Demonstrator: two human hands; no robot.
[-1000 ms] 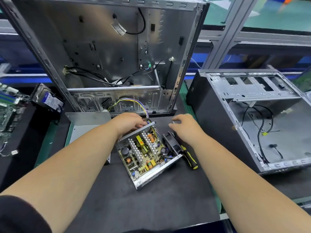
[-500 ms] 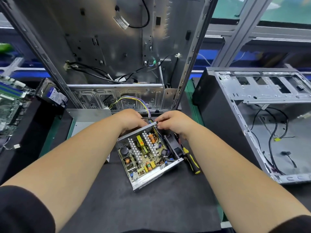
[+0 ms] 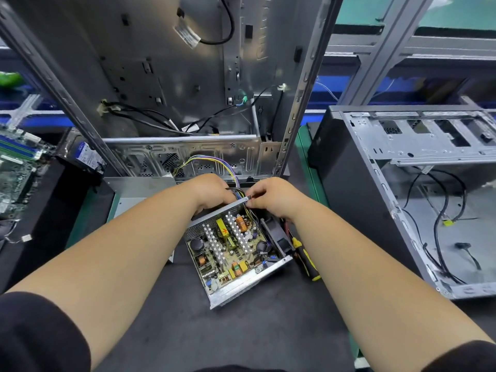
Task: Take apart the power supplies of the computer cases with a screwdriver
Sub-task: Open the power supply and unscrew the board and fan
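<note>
Grey steel formed the open power supply (image 3: pixel 236 253), which lay lidless on the black mat (image 3: pixel 241 339) in the head view, its circuit board, heat sinks and copper coil exposed. It sat tilted, directly in front of the upright computer case (image 3: pixel 188 76). The left hand (image 3: pixel 212 190) was curled over the far rear wall of the supply, where the bundle of coloured wires (image 3: pixel 214 163) left the unit; whether its fingers closed on the wall or on the wires could not be determined, as they were hidden behind the hand. The right hand (image 3: pixel 271 196) was at the far right corner of the supply, thumb and fingers pinched together at the corner of the rear wall, beside the wires. A black fan (image 3: pixel 276 234) stood against the supply's right side. The screwdriver (image 3: pixel 306 260), with a black and yellow handle, lay unheld on the mat just right of the fan, partly under the right forearm. A second case (image 3: pixel 416 183) lay on its side well to the right, its interior open upward. A green motherboard (image 3: pixel 16 170) rested at the far left, a hard drive (image 3: pixel 83 154) beside it.
</note>
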